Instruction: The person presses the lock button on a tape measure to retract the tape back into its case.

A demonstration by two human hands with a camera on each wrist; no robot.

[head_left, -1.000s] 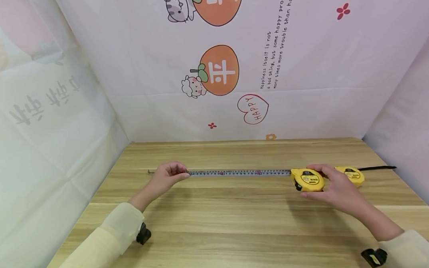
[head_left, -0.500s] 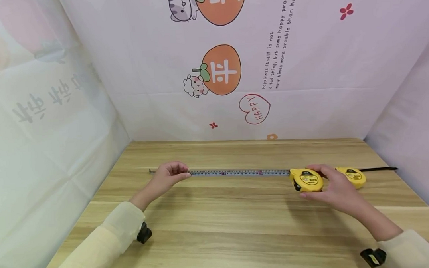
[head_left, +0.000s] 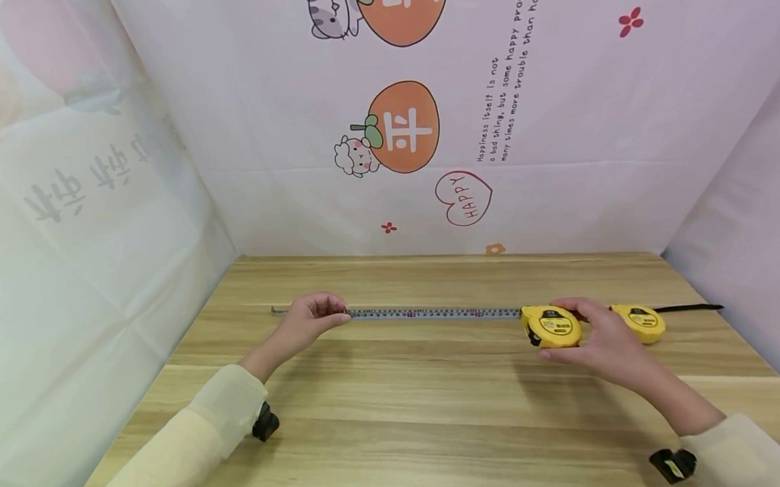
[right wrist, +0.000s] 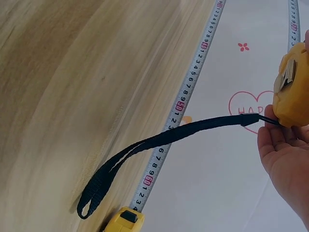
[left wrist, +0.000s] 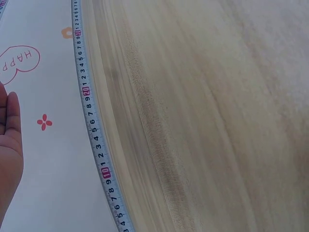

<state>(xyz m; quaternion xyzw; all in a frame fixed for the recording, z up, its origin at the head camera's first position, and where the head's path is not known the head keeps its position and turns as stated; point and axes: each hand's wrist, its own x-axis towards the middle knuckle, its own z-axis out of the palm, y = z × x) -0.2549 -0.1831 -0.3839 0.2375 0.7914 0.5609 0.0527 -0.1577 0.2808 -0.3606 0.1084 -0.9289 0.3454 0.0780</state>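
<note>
In the head view, my left hand (head_left: 310,321) pinches the free end of a steel tape blade between thumb and forefinger. That blade (head_left: 432,315) runs straight across to a yellow tape measure case (head_left: 553,327), which my right hand (head_left: 606,343) grips around its edges. A second yellow tape measure (head_left: 642,322) lies beyond the right hand, its own blade (left wrist: 99,140) drawn out along the back of the table. Past my left hand shows its hooked end (head_left: 275,311). A black wrist strap (right wrist: 183,133) hangs from the held case in the right wrist view.
The wooden table (head_left: 411,417) meets a printed cloth backdrop (head_left: 261,133) at its rear edge. White cloth walls (head_left: 89,249) enclose both sides. Another black strap (head_left: 690,307) extends rightward from the lying tape measure. Black wrist cameras (head_left: 265,422) sit by both sleeves.
My right hand has moved slightly left with the held case, so the blade span between the hands is a little shorter. The left hand stays about where it was, still pinching the blade end.
</note>
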